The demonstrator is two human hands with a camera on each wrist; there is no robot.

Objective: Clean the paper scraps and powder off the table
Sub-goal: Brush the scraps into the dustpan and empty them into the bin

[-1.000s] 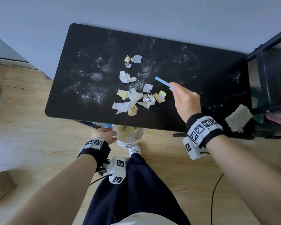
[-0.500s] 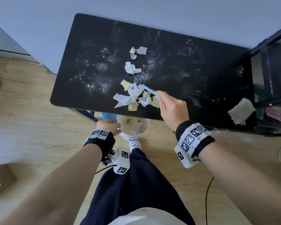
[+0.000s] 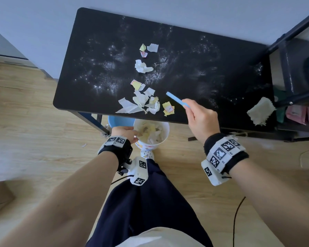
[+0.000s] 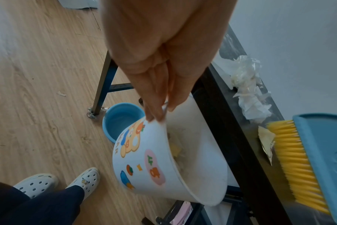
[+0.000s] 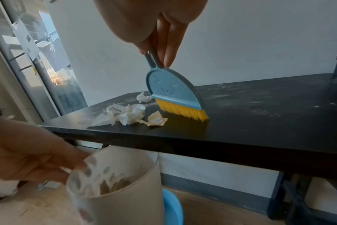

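Hands 2 | brush [image 5: 175,97] 1 | bin [image 4: 169,167] 1 | cloth [image 3: 260,111] 1

Black table [image 3: 194,56], white powder [image 3: 107,65] scattered, paper scraps [image 3: 143,102] near front edge; crumpled cloth [image 3: 260,110] at right

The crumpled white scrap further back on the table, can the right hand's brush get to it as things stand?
Probably yes: the brush in the right hand has bare tabletop between it and that scrap.

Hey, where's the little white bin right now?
In the head view the white bin sits just below the table's near edge, under the scrap pile, with the left hand gripping its rim.
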